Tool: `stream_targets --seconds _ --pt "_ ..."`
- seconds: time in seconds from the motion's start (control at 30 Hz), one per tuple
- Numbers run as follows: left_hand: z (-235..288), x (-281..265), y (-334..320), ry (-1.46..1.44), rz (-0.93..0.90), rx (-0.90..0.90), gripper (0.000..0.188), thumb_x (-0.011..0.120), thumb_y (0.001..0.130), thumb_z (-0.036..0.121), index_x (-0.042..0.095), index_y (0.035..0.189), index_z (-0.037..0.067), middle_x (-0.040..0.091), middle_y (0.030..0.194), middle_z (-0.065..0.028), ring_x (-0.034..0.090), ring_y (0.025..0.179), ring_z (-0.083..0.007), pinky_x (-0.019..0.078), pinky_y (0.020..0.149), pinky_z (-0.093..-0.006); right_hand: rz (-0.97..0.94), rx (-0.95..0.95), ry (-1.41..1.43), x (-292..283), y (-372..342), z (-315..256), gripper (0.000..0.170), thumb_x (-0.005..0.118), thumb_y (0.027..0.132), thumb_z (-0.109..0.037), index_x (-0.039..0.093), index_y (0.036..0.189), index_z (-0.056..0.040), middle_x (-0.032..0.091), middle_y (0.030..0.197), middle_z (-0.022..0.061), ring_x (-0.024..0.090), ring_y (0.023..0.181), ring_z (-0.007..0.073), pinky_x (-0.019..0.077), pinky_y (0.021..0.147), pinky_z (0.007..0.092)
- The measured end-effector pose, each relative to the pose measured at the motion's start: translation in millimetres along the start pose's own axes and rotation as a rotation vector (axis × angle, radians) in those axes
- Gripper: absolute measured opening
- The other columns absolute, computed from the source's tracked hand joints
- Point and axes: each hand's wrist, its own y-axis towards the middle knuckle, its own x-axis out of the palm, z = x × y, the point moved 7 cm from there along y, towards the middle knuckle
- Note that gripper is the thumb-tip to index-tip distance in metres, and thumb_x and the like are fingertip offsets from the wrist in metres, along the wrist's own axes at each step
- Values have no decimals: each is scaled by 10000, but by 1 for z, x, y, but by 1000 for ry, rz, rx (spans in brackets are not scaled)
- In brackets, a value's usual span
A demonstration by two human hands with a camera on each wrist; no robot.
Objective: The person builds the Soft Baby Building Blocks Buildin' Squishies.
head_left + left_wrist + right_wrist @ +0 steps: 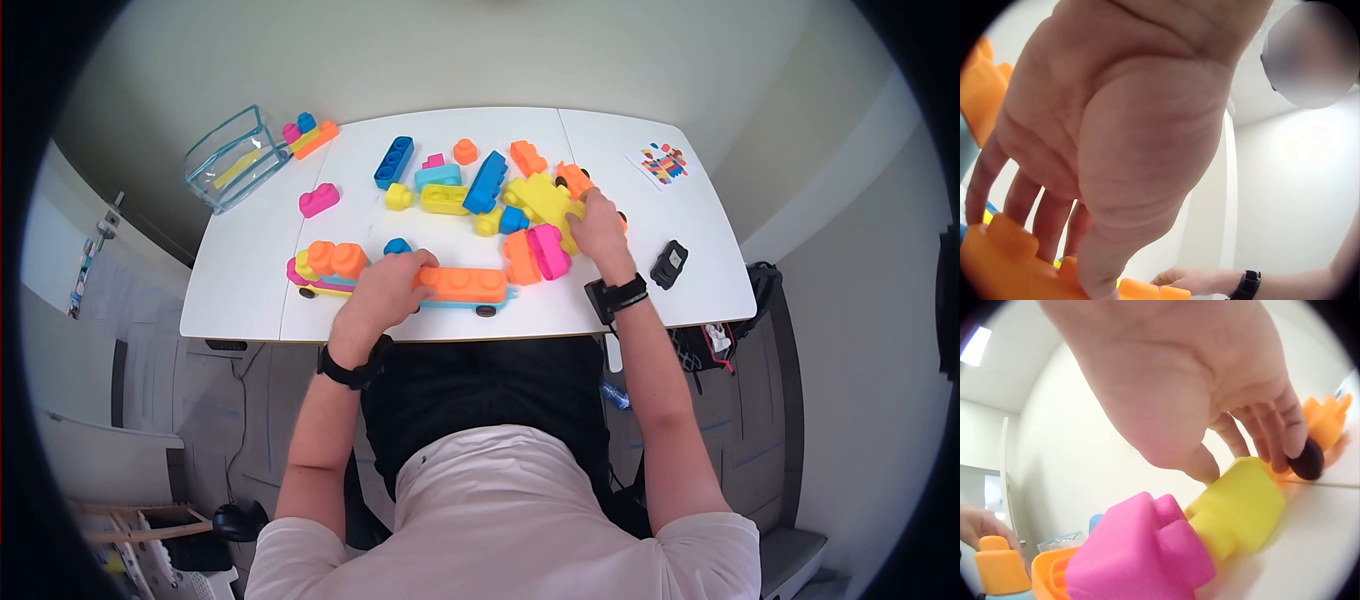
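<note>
Crosswise, just right of the left hand [375,295], the long orange block [470,285] has its long axis running left to right along the near table edge, studs up, on the light-blue wheeled base [455,304], whose pronged end points right. The left hand grasps this block, thumb on its near side and fingers reaching over to the far side. Farther left of that hand, small orange blocks [345,262] sit on a section with a pink and yellow left end; a blue block [397,246] lies just beyond the hand. The right hand [603,238] grips the large yellow block [548,205], its thumb on that block and its fingers curled down at the orange wheeled piece [575,180] beside a black wheel [1307,459]. Both pieces slant from far left to near right, under and left of that hand. Nearer the person and left of the same hand stands the pink block [547,252], and a long blue block [486,183] lies farther left, slanting away. Right of the right hand are the black device [669,265] and, farther off, the printed card [662,168] with coloured shapes; any writing on either is too small to read.
</note>
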Motion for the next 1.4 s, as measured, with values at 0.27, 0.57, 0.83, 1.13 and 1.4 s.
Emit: stream_targets --seconds 0.27,0.57,0.83,1.13,1.4 --pt "-2 -10 -7 -44 78 65 478 856 917 156 701 1361 75 746 1315 -147 683 1253 -362 558 1062 -463 316 -198 47 -49 0 -27 470 862 852 -10 637 1265 -31 710 1235 217 666 1143 450 575 979 536" --pt "15 -67 -25 -104 479 266 735 846 934 115 531 1598 109 606 1589 -152 568 1452 -364 527 1133 -438 -6 -471 549 -73 -40 -112 381 869 851 -19 697 1191 -35 713 1200 137 682 1076 310 646 743 371" --pt "26 -50 -21 -194 329 328 842 866 915 95 489 1667 136 564 1661 -135 612 1388 -344 549 1088 -413 -433 -528 424 -54 -81 -145 429 892 813 -61 611 1136 -70 616 1112 109 621 1063 314 549 883 431" --pt "18 -41 -11 -144 189 338 656 858 875 33 655 1497 76 783 1343 -138 744 1221 -328 583 1062 -413 -482 -602 281 -13 -95 -150 487 873 818 -29 547 1173 -92 551 1186 136 566 1208 370 520 996 458" --pt "8 -37 -5 -304 192 269 598 849 912 32 646 1474 56 801 1290 -136 757 1190 -312 597 1020 -409 -395 -623 241 -10 -107 -157 540 779 860 15 497 1309 -88 594 1250 191 609 1219 433 540 1011 506"
